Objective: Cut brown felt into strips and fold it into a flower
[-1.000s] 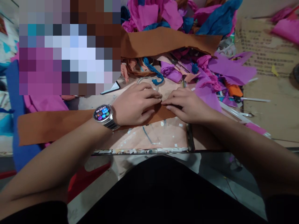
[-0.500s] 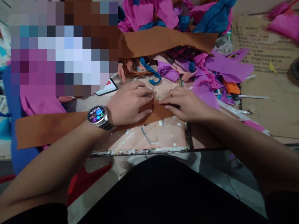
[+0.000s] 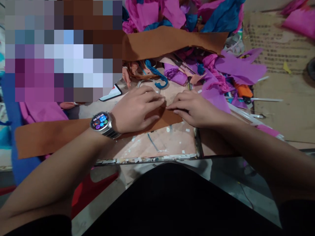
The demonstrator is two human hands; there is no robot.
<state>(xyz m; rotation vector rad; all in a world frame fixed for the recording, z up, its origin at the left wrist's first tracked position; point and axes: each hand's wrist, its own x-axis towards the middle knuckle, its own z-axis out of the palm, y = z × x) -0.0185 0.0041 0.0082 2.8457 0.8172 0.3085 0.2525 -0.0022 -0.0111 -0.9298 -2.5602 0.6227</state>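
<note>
A long brown paper strip (image 3: 51, 136) lies across the work board (image 3: 169, 144) from the left edge to the middle. My left hand (image 3: 136, 109), with a smartwatch (image 3: 99, 121) on its wrist, presses flat on the strip's right part, fingers stretched toward the right. My right hand (image 3: 194, 109) rests on the strip's right end, fingers pointing left and pinched on the paper's top edge. The fingertips of both hands nearly meet. A metal ring (image 3: 147, 83) lies just beyond my left hand.
A second wide brown sheet (image 3: 172, 42) lies behind, amid a heap of pink, purple and blue crepe paper (image 3: 221, 68). A phone (image 3: 112, 93) lies to the left. Scissors (image 3: 242, 91) with orange handles and white sticks (image 3: 261, 100) lie to the right, on cardboard (image 3: 283, 98).
Both hands stay on the brown strip's right end. The fold edge rose slightly between the fingertips half a second ago and now lies flatter. The view drifted a little.
</note>
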